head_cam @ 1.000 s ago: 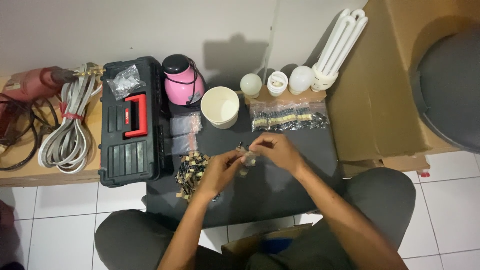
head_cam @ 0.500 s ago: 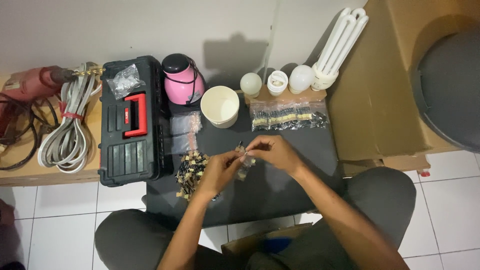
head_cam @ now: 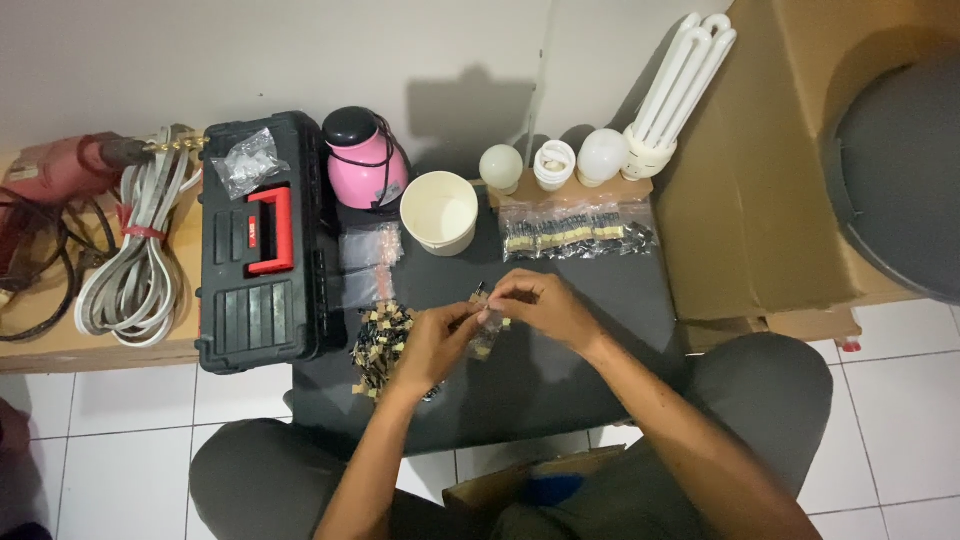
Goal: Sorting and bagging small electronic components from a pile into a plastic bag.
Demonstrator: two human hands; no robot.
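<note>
I see my left hand (head_cam: pixel 432 340) and right hand (head_cam: pixel 535 305) meeting over the dark surface (head_cam: pixel 560 390), both pinching a small clear packet (head_cam: pixel 487 322) of tiny parts. A pile of small components (head_cam: pixel 380 345) lies just left; farther back stand a white cup (head_cam: pixel 439 212) and black toolbox (head_cam: pixel 258 240).

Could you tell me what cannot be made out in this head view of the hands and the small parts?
- What the left hand and right hand pinch: too small, covered by fingers.
- Heap of small parts: too small to tell their kind.
- Bagged parts: blurred by the plastic.
- Red drill: cut off by the left edge.
- Inside of the black toolbox: hidden by its lid.
</note>
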